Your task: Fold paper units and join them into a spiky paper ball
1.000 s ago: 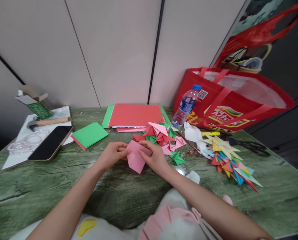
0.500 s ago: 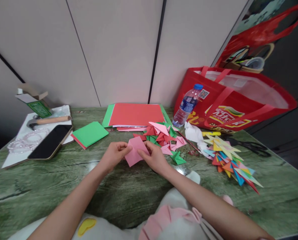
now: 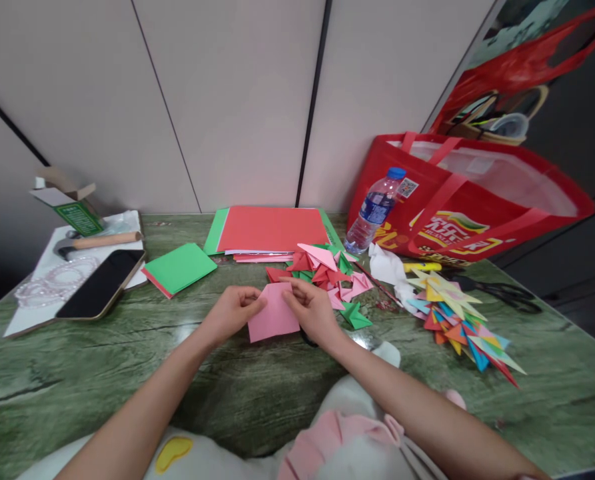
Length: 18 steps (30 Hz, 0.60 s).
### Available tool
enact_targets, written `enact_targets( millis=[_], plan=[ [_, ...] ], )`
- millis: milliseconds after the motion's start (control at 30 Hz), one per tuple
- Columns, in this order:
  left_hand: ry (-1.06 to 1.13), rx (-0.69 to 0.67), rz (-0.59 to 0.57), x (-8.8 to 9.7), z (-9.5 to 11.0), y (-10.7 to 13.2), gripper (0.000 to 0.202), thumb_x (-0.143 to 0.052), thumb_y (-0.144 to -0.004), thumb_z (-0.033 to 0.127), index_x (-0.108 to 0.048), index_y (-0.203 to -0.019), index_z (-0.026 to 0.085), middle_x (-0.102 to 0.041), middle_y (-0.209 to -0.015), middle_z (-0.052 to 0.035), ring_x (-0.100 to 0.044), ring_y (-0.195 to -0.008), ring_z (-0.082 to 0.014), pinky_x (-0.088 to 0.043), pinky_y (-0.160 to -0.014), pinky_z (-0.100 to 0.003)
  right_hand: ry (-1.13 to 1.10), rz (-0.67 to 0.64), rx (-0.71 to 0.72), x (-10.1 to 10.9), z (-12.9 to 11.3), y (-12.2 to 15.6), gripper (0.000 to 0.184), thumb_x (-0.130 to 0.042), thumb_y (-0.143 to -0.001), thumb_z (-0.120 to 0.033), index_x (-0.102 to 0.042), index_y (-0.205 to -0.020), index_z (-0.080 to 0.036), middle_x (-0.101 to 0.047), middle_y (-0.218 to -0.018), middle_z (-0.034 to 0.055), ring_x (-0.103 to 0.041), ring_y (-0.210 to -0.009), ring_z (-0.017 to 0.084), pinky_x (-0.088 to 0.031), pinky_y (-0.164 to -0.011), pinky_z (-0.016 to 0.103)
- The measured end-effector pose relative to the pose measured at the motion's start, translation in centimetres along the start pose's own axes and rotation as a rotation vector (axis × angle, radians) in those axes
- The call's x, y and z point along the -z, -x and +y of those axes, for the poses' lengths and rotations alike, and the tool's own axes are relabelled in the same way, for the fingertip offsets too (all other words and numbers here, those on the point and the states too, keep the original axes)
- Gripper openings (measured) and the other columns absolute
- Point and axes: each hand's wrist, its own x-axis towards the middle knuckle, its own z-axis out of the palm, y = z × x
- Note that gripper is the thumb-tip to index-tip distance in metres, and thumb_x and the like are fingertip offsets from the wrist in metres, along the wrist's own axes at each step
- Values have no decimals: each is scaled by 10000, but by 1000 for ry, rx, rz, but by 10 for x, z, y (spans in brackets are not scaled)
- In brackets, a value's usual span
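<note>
A pink paper sheet (image 3: 273, 313) lies folded between both my hands, just above the green marbled table (image 3: 102, 360). My left hand (image 3: 234, 312) pinches its left edge with closed fingers. My right hand (image 3: 311, 308) grips its upper right edge, fingers curled. Right behind the hands lies a heap of folded red, green and pink paper pieces (image 3: 327, 273). A pink and white soft toy (image 3: 337, 440) sits in my lap below my arms.
A red and green paper stack (image 3: 270, 230), small green sheets (image 3: 180, 267), a phone (image 3: 102, 283), hammer (image 3: 97, 243) and beads (image 3: 52, 283) lie left. A water bottle (image 3: 374, 210), red bag (image 3: 467, 200), scissors (image 3: 504, 293) and multicoloured folded triangles (image 3: 457, 320) are right.
The pink paper was a diamond pointing down; both hands turned and flattened it into a squarer shape and shifted slightly nearer the heap.
</note>
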Motion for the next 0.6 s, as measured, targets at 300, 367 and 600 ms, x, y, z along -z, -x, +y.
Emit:
enact_targets(
  millis=[300,367,600],
  plan=[
    [106,35,-1,1,0,0,277,-612,-708,394,-627,-696,117,-598,-620,3,-489,-548,-98,-354,-532,-198,114,-63,161,3,-5,0,279,-521,-799,-186,-676,-1024,-243,-701,-992,31,-648,-903,205,-513,-784,346],
    [94,26,5,1,1,0,283,-609,-713,395,-622,-677,115,-584,-601,7,-474,-537,-93,-342,-519,-194,105,-99,197,3,-6,1,284,-545,-791,-181,-669,-1040,-238,-697,-1000,40,-644,-908,200,-506,-800,342],
    [67,14,10,3,0,0,295,-602,-714,405,-614,-684,112,-571,-592,8,-468,-529,-96,-338,-511,-199,67,-92,234,4,-4,1,319,-514,-797,-116,-666,-1043,-250,-688,-1024,41,-635,-923,174,-492,-819,327]
  ],
)
